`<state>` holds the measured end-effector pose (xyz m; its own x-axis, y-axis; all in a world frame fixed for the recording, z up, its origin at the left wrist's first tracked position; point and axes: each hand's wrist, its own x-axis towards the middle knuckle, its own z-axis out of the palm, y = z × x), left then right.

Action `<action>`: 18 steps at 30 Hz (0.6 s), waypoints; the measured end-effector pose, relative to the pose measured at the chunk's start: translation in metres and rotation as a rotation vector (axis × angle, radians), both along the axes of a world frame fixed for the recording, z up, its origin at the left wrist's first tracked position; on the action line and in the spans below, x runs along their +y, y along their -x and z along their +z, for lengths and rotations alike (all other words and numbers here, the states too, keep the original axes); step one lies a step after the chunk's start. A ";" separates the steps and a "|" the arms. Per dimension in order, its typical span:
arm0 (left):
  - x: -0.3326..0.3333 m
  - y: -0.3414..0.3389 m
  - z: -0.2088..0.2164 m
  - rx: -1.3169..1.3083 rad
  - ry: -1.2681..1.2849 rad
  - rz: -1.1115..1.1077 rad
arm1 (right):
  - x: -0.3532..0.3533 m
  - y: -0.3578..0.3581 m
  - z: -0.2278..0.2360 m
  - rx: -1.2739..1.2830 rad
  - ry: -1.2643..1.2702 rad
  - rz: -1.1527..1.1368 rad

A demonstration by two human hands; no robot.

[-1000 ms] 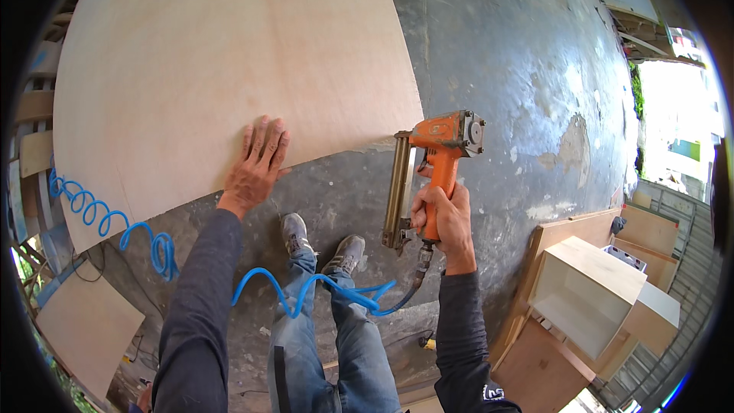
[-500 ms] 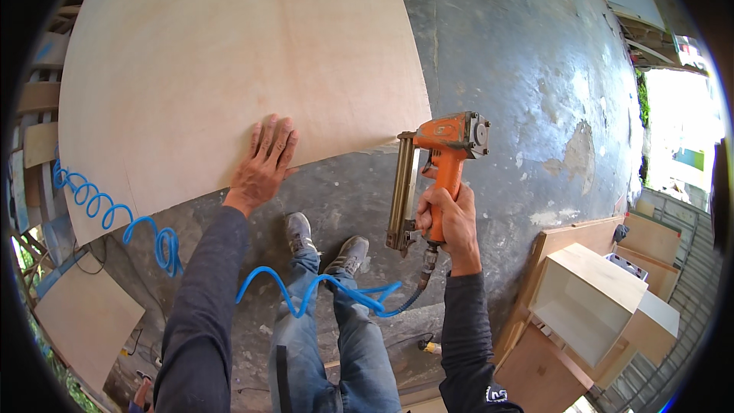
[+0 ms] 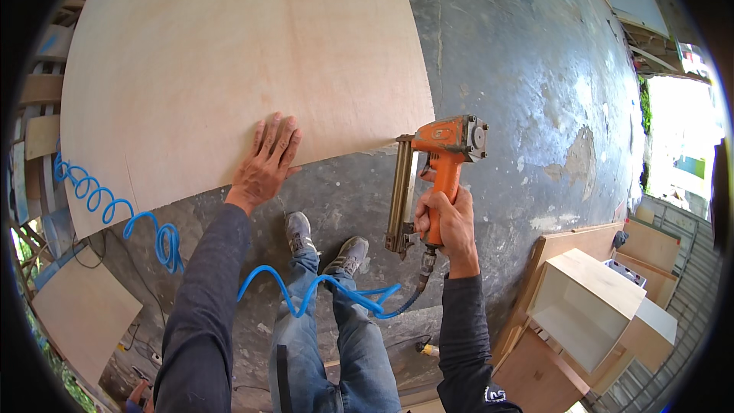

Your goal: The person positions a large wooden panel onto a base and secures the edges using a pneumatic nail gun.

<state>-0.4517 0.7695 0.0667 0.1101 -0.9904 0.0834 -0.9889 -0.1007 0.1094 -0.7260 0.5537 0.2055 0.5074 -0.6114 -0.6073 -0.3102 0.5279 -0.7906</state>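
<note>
A large pale plywood sheet (image 3: 229,53) spans the upper left of the view. Flat on its near edge lies my left hand (image 3: 265,157), fingers stretched forward. My right hand (image 3: 449,222) is wrapped around the grip of an orange pneumatic nail gun (image 3: 445,138). The gun's nose points left and meets the sheet's near right corner, though I cannot tell whether it touches. Its long metal magazine (image 3: 401,199) hangs down toward me. From the base of the grip, a coiled blue air hose (image 3: 294,298) runs left, passing behind my left forearm.
My shoes (image 3: 348,254) stand on the worn grey concrete floor (image 3: 527,107) just below the sheet. White-faced wooden boxes (image 3: 585,306) and boards are stacked at lower right. A smaller plywood piece (image 3: 84,310) lies at lower left, near slatted timber. A bright opening is at far right.
My hands and the nail gun hold nearly the same place. The view has shifted slightly, so the sheet's right edge appears a little farther right.
</note>
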 end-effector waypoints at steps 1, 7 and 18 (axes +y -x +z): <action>0.000 0.000 0.000 -0.002 0.004 -0.001 | 0.000 0.002 -0.001 -0.004 -0.012 -0.004; -0.001 0.000 -0.001 -0.006 0.001 0.002 | 0.001 0.002 -0.001 -0.034 -0.041 0.000; -0.002 0.000 0.003 -0.005 0.006 0.003 | 0.008 -0.002 0.002 -0.033 -0.026 0.021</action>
<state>-0.4519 0.7671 0.0692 0.1128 -0.9896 0.0896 -0.9891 -0.1032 0.1052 -0.7238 0.5621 0.2072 0.5396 -0.5847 -0.6058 -0.2956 0.5422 -0.7866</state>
